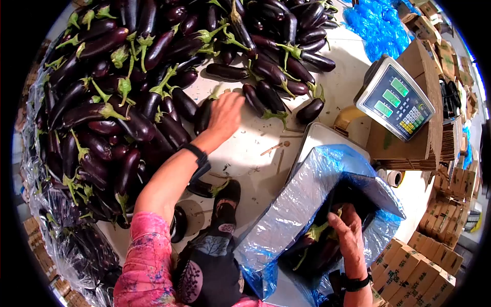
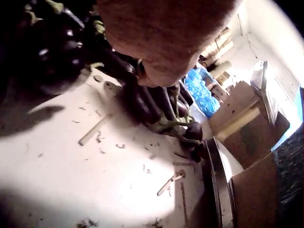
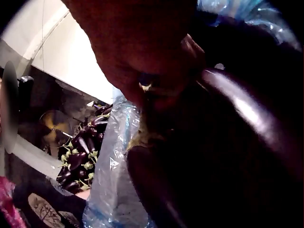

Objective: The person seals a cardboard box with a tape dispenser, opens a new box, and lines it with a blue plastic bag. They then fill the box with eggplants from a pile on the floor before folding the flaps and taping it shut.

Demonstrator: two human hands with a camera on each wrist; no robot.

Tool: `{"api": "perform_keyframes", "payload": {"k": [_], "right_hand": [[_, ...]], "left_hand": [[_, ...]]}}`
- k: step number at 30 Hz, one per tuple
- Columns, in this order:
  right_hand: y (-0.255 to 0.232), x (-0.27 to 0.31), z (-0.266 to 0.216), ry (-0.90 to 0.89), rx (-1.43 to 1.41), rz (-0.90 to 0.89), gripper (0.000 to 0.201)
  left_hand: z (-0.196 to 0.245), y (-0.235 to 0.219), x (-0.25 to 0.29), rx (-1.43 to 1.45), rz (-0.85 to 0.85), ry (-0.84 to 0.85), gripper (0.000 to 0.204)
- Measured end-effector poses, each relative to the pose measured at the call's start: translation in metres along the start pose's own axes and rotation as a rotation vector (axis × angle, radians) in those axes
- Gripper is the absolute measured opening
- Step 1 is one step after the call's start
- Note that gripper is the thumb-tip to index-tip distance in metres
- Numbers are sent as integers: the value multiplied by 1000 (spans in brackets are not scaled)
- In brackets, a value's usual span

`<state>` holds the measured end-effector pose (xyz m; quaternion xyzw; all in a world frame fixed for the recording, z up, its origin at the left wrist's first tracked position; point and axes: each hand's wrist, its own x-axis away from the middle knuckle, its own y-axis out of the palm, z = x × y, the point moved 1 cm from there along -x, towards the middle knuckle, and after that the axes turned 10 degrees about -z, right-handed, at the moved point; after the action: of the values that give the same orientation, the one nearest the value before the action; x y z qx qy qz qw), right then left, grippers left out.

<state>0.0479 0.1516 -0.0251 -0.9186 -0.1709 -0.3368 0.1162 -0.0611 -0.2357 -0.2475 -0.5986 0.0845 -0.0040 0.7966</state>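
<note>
We see the left hand [image 1: 225, 113] stretched out over the white floor [image 1: 245, 148], its fingers laid flat and close together on an aubergine [image 1: 204, 115] at the near edge of the pile [image 1: 128, 77]. Whether the thumb wraps under that aubergine we cannot tell; in the left wrist view the hand [image 2: 166, 38] fills the top of the frame above dark aubergines [image 2: 156, 102] with green stalks. A black band [image 1: 197, 153] sits on the left wrist, and a pink patterned sleeve [image 1: 146, 261] covers the upper arm.

The right hand [image 1: 348, 233] reaches down into the box [image 1: 378, 192], which is lined with a blue bag [image 1: 296, 199]. Its fingers curl over aubergines [image 1: 317, 245] lying inside; the right wrist view shows the hand [image 3: 142, 52] pressed close against 1 glossy purple one [image 3: 237, 142], with a green cap [image 3: 140, 137] just below the fingers. How firmly they hold it we cannot tell.

The box stands on a metal tray [image 1: 319, 135] at the right edge of the floor, near the pile. A scale [image 1: 396, 100] with 3 green displays stands beyond the tray, against cardboard [image 1: 427, 128]. Bits of stalk [image 1: 273, 149] lie on the floor between the left hand and the tray. A sandalled foot [image 1: 225, 202] rests on the floor beside the box. More blue bags [image 1: 376, 23] lie at the far right.
</note>
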Motion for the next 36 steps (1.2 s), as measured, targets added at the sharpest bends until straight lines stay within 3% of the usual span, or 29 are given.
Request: {"api": "perform_keyframes", "payload": {"k": [2,5,8,9,12,13,16,18,19,20,21,22,23,25,29,30,32,36], "right_hand": [[-1,0,5,12,-8,-19,30],[2,1,-1,17,-11,4,29],[-1,0,4,3,-25,17,27],[-1,1,3,3,-30,18,28],[-2,2,6,-7,2,18,27],[-2,3,7,-15,21,18,26],[-1,8,1,-13,-1,7,24],[0,13,6,-35,-75,26,22],[2,16,7,-53,-102,37,22],[3,22,7,-68,-131,59,22],[4,29,5,-65,-65,64,21],[7,36,3,-103,-28,50,21],[8,44,8,-149,53,31,20],[14,54,4,-236,241,34,20],[21,56,11,-349,252,88,22],[23,59,8,-384,309,111,24],[29,67,15,-454,400,121,26],[35,77,16,-541,467,150,30]], "left_hand": [[24,4,-43,61,12,171,51],[38,24,-92,-40,60,265,49],[31,45,-103,-155,-159,147,51],[33,42,-102,-200,-134,138,52],[32,32,-94,-107,-269,49,55],[29,33,-86,-127,-218,74,62],[25,33,-75,165,-535,-305,63],[18,37,-58,122,-501,-327,64],[3,54,-46,177,-292,-302,65],[-4,42,-39,488,-260,-292,63],[21,-8,-30,721,-287,-436,57],[14,-9,-19,1144,-294,-464,50],[37,-44,-13,1412,-178,-414,50],[72,-113,-2,1499,-160,-294,52],[143,-212,11,1135,-352,99,64],[160,-221,13,1046,-416,147,66],[196,-227,7,661,-261,539,69],[257,-194,3,634,-292,726,66]]}}
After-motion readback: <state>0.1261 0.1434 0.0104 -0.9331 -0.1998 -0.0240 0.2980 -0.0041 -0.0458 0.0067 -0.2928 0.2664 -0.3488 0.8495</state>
